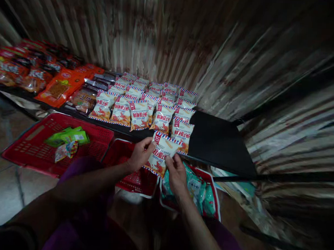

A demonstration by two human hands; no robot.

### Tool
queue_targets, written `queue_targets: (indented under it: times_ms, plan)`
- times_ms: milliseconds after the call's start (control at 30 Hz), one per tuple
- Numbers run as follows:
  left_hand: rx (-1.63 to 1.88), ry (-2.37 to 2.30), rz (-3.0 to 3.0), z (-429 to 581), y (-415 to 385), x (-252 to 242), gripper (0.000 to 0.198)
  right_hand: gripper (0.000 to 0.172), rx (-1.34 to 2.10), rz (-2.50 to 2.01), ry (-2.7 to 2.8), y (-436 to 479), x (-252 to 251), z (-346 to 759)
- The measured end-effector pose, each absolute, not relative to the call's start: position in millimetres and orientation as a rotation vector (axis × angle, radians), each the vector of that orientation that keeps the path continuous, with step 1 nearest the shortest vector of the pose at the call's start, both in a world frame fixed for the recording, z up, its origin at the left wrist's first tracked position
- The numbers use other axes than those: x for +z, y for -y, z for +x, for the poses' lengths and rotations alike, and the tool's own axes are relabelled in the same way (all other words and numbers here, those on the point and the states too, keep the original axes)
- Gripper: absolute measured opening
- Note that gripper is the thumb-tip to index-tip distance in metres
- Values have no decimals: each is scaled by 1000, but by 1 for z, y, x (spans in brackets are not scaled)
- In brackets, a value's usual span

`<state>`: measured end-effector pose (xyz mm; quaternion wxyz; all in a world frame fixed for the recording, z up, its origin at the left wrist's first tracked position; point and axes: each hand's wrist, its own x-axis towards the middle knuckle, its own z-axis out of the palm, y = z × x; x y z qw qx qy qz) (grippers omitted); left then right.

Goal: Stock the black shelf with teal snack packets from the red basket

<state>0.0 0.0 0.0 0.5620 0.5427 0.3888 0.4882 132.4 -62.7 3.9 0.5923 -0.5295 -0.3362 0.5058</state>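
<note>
White snack bag (162, 153), red-printed and edged with stripes, held up just in front of the black shelf (221, 140), printed face toward the camera. Pinched at its left side between thumb and fingers of the left hand (139, 154); gripped low on its right side by the right hand (177, 174), likewise with thumb and fingers. Contact with the nearest bags behind: impossible to tell from this angle. Ranked on the shelf, several rows of matching white bags (139, 115) (same striped edges, same red print). Farther left along it, dark packs (82, 99), then orange packets (59, 87). Below, left to right: a wide red basket (30, 146) with green packets (68, 136) inside, a middle basket (132, 183) beneath the left hand, and a right-hand basket (217, 205) filled with teal bags (196, 188).
</note>
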Motion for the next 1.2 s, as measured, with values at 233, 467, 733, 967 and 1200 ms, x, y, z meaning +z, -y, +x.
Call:
queue_targets:
  times_ms: [233, 467, 733, 967, 1200]
  plan:
    - [1080, -880, 1312, -2, 2, -9, 31, 46, 1172, -1269, 761, 60, -6, 137]
    - [952, -895, 1420, -6, 10, -18, 48, 45, 1078, -1350, 857, 55, -13, 139]
    - [1153, -999, 1580, -1, -19, 2, 47, 67, 674, -1335, 1074, 27, 9, 130]
    - [1250, -1150, 1817, 6, -48, 13, 50, 78, 414, -1386, 1288, 2, 12, 124]
    - [1311, -1241, 1940, 16, -62, 1, 50, 68, 16, -1567, 1459, -13, -8, 127]
